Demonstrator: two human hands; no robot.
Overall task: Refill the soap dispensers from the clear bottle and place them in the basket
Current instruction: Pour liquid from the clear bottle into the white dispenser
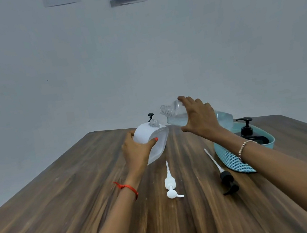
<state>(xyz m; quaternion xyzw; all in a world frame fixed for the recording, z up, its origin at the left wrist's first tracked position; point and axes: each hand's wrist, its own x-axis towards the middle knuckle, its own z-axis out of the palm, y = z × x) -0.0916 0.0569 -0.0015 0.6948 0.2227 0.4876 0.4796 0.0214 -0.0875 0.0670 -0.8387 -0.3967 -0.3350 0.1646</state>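
Two hands are busy: the clear bottle (177,117) is gripped in the right hand's (199,118) curled fingers (183,99), held nearly level, mouth pointed left, just above and right of the open neck (153,123) of the white dispenser (147,135) clasped by the left hand (136,150).

2 pumps are lying on the table (69,190): the left pump (170,183) before the first dispenser (147,135), the right pump (225,177) beside the basket (229,158) holding the second dispenser (247,130). The bottle (174,116) is hanging between the dispensers.
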